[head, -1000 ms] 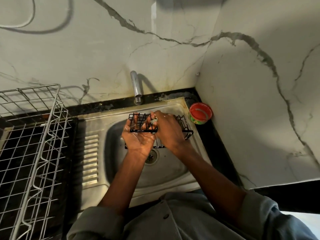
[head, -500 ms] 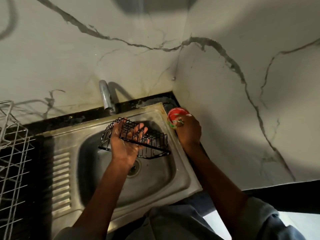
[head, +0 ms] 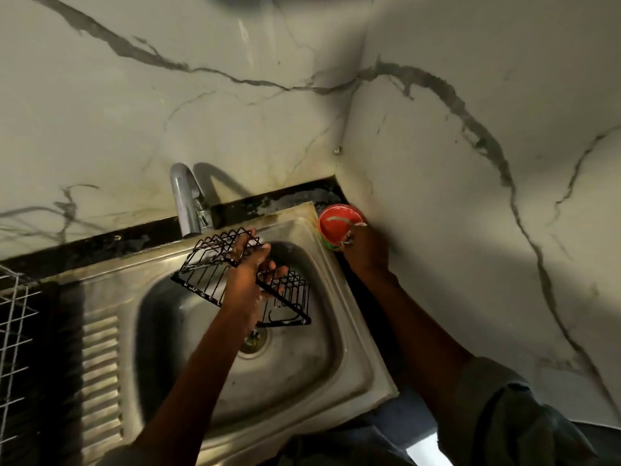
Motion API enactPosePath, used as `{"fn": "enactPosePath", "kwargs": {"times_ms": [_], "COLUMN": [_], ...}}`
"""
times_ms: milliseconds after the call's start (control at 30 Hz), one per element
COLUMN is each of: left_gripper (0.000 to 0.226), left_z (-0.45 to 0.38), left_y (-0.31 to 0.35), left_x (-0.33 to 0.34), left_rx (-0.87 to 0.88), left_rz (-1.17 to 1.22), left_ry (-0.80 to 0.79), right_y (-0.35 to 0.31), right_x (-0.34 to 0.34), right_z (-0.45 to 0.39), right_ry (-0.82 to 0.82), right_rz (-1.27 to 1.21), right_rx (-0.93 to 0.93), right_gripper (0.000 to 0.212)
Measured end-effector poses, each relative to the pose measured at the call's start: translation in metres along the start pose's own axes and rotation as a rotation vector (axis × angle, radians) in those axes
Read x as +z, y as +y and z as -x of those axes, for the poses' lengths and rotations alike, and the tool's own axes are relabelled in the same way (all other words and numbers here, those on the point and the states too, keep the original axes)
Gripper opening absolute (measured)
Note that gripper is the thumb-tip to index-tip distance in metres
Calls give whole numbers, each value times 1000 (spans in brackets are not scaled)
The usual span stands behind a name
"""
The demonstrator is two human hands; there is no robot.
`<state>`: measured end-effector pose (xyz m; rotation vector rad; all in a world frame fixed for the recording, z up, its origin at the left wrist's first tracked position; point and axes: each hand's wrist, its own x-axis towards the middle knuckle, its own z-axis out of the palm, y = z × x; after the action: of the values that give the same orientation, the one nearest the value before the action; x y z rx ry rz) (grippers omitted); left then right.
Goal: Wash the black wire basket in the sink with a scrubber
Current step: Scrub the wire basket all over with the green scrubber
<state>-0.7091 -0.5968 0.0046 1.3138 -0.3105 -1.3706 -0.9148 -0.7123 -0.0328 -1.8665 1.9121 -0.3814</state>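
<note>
Since a second ago, the right hand (head: 364,247) has left the black wire basket (head: 215,264) and gone to the red soap tub (head: 339,223) at the far right corner of the desk, beside the sink (head: 356,331). Its fingers dip into the tub, but I cannot tell if they are curled on a scrubber or not. The left hand (head: 248,280) holds the basket alone now, fingers closed tight round its wires, tilted over the sink bowl just under the tap (head: 184,200). White foam shows on both hands, so some scrubbing looks done. I think more soap, more scrubbing and a rinse are left; no water is running. The sink is steel and dull with stains. A white wire rack (head: 13,331) sits at the left edge. Marble walls with dark veins meet in a corner behind.
</note>
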Motion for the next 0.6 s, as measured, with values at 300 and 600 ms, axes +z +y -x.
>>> {"fn": "enactPosePath", "kwargs": {"times_ms": [300,600], "left_gripper": [38,53], "left_z": [-12,1], "left_y": [-1,6], "left_x": [11,4], "left_rx": [-22,-43], "left_rz": [-127,-80], "left_ry": [-34,29], "right_y": [10,-23], "right_x": [1,-42], "right_z": [11,24], "right_ry": [29,-28], "right_rz": [-161,-250], "right_rx": [-304,-803], "right_gripper": [17,37]}}
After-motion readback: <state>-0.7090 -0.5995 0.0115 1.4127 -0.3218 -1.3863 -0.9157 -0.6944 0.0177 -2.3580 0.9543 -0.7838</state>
